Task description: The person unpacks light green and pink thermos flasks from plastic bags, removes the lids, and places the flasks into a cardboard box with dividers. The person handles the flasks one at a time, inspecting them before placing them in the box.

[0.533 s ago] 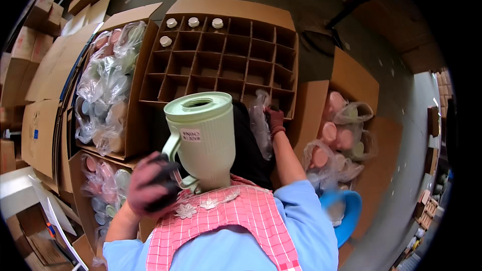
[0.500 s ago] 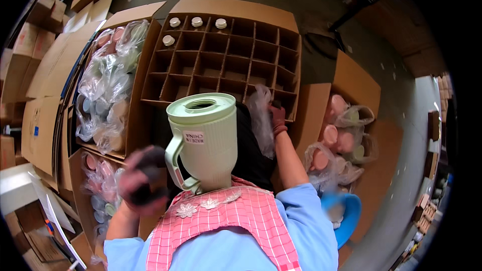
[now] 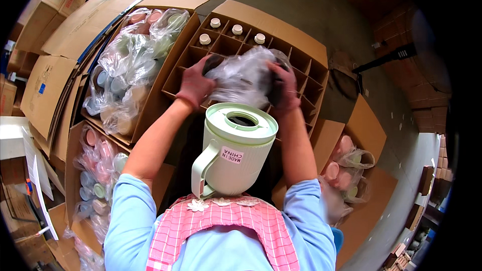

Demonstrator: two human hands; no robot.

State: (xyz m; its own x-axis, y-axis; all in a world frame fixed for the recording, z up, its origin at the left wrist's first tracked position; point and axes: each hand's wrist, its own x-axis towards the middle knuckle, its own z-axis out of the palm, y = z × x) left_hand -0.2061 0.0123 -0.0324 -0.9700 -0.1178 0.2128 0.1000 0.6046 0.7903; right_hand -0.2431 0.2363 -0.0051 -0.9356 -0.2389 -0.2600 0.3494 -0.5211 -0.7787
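- Left hand, gloved: its fingers hold the left end of a clear plastic bag.
- Right hand, also gloved: its fingers hold the bag's right end; how tightly is too blurred to tell.
- The bag stretches between both hands — crumpled, above the divided cardboard box.
- A pale green mug stands close in front of the pink checked apron, just below the bag in view, neither hand touching it. Its lid has a round hole; its handle points left.
- White caps show in four compartments.
- Bagged cups fill the box at left.
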